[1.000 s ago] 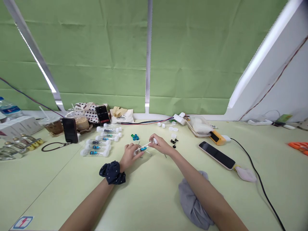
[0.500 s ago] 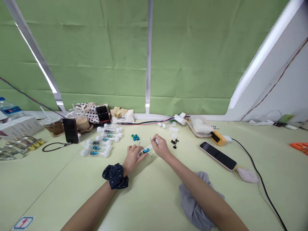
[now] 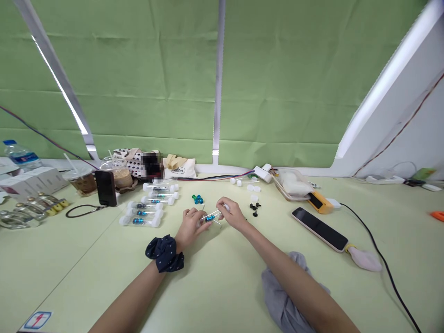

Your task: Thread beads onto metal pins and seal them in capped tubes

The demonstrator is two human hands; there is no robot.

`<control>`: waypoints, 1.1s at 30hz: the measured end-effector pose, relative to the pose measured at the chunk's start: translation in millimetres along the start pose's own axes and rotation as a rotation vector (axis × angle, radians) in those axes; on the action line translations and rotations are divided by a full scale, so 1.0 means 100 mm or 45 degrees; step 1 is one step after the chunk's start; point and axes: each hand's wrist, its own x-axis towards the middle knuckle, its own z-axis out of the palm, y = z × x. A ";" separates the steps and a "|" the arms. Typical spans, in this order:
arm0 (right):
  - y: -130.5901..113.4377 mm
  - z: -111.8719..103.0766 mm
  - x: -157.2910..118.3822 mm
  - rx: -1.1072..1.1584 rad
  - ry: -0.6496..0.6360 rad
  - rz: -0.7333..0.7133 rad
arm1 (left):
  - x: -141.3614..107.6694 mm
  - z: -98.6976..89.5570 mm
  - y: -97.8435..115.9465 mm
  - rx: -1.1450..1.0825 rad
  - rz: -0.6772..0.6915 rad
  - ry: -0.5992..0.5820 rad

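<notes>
A clear tube with a blue part inside [image 3: 210, 218] lies slanted between my two hands. My left hand [image 3: 190, 227] is wrapped round its lower left end, a thin metal rod standing up by the fingers. My right hand [image 3: 231, 213] pinches the upper right end, where a white cap partly shows. Just behind are small blue and green beads [image 3: 198, 199]. Black pieces [image 3: 255, 206] lie to the right of my right hand, with white caps [image 3: 254, 188] behind them. Several capped clear tubes [image 3: 142, 213] lie in a stack on the left.
On the right are a phone [image 3: 319, 229], a yellow device [image 3: 319, 202], a plastic tray [image 3: 293, 184] and a grey cloth [image 3: 286, 296]. Drink cups [image 3: 81, 181], an upright phone [image 3: 106, 188] and metal-topped glass items [image 3: 31, 210] stand left.
The camera view has shifted slightly, moving the surroundings a little to the right. My right hand's fingers have turned a little at the tube's end, and the thin rod by them no longer shows.
</notes>
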 end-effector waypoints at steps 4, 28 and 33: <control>-0.10 0.04 -0.02 -0.064 -0.022 -0.082 | 0.06 -0.23 -0.07 0.082 0.068 -0.054; 0.53 -0.16 0.05 -0.855 -0.017 0.052 | -0.21 -0.87 -1.73 0.626 -0.435 0.256; 0.53 -0.16 0.04 -0.932 -0.038 0.100 | -0.21 -0.81 -1.70 0.619 -0.365 0.382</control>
